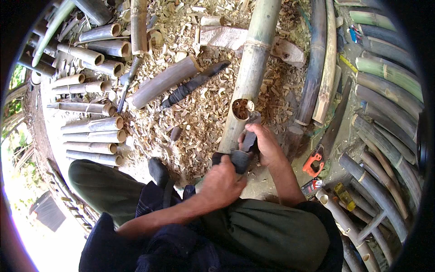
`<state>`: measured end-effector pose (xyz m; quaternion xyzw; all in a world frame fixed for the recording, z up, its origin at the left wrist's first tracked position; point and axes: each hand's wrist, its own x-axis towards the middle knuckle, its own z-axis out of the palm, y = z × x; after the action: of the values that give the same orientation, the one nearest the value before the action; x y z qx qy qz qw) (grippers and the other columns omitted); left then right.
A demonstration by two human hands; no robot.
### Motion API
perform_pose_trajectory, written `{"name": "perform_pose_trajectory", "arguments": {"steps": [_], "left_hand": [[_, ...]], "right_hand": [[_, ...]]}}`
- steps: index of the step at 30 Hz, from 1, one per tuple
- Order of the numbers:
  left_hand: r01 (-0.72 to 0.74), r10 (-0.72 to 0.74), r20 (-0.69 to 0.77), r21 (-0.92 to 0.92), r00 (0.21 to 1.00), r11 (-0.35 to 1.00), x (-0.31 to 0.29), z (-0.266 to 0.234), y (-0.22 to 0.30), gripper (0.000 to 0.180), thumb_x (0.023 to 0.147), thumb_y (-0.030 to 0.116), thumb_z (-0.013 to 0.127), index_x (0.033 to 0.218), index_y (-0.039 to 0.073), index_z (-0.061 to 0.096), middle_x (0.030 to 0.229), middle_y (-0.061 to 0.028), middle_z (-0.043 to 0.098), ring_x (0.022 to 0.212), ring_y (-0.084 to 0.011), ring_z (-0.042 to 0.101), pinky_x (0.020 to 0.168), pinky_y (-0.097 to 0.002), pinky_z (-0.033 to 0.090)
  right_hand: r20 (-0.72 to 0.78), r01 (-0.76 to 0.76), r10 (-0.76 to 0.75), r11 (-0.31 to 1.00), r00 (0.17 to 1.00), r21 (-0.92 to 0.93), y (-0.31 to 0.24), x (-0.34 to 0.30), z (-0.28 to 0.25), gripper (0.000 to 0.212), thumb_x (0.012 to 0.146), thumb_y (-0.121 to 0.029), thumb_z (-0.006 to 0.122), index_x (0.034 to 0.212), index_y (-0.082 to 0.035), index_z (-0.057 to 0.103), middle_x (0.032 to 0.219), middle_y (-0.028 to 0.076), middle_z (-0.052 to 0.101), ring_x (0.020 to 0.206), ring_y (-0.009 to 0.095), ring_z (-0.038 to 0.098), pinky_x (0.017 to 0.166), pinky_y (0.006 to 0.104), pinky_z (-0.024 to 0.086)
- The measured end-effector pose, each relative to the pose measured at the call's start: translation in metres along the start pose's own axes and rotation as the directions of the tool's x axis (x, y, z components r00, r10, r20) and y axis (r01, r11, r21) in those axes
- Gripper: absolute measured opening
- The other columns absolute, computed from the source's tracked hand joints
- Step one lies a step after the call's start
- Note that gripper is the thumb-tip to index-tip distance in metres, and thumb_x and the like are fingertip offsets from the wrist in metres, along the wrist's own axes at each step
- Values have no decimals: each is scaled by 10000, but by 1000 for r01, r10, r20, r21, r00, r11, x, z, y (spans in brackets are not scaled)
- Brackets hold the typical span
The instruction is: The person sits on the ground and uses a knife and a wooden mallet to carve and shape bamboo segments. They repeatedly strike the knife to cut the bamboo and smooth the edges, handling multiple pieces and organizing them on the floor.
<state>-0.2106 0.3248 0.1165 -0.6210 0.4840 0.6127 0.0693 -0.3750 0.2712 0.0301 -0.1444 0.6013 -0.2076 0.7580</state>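
Observation:
A pale bamboo pole [256, 59] runs from the top edge down toward my lap, with an oval opening [240, 109] cut in its upper side and shavings inside. My right hand [267, 144] is closed around a dark, flat, blade-like tool [249, 139], whose upper end lies beside the opening. Just below, my left hand [222, 183] is closed in a fist at a dark cylindrical piece [240, 159], which lies across the pole's near end. Its exact kind and what is inside the fist are hidden. The two dark things overlap, and I cannot tell whether they touch.
Wood shavings [199, 122] cover the ground. Short cut bamboo tubes [93, 124] lie in rows at left. A loose bamboo tube [165, 81] lies beside a dark wrapped tool [195, 85]. At right are an orange-handled saw [313, 163] and many bamboo lengths [389, 72].

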Motion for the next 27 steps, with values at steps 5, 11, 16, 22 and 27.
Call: {"name": "perform_pose_trajectory", "arguments": {"steps": [5,11,16,22,27], "left_hand": [[-180,166,-73,-250,983,951,-1,33,-10,650,848,293,780,1179,-128,412,846,-347,647,860,-527,675,748,-566,538],[-108,88,-124,-160,988,981,-10,-39,-54,576,796,275,822,1218,-3,547,898,-227,716,899,-384,733,801,-484,572],[40,50,-368,232,929,972,5,-118,-25,349,690,271,818,909,19,718,772,-183,715,761,-337,736,741,-463,587],[-86,480,-235,827,846,556,9,-155,68,149,723,145,734,789,12,718,761,-189,718,761,-357,734,686,-469,566],[-210,549,43,946,835,245,15,-125,113,55,791,95,698,825,54,711,768,-145,718,769,-272,746,684,-448,570]], "right_hand": [[-137,114,-167,936,976,-333,-8,-32,10,461,969,-373,494,698,-34,652,652,70,630,670,181,604,680,300,460],[-118,85,-100,988,988,-129,8,-25,49,325,934,-332,698,976,-10,688,912,87,648,840,169,580,752,369,470],[-33,72,-66,968,997,239,7,24,75,224,987,-223,646,1082,-20,646,952,96,693,787,196,673,692,352,541],[220,44,-324,645,920,763,-10,8,65,224,1043,-201,565,1118,-4,643,988,141,721,815,226,716,685,364,605],[183,-81,-302,321,936,944,-1,7,58,235,1059,-224,560,1182,-47,652,1086,107,730,900,205,722,723,367,624]]}}
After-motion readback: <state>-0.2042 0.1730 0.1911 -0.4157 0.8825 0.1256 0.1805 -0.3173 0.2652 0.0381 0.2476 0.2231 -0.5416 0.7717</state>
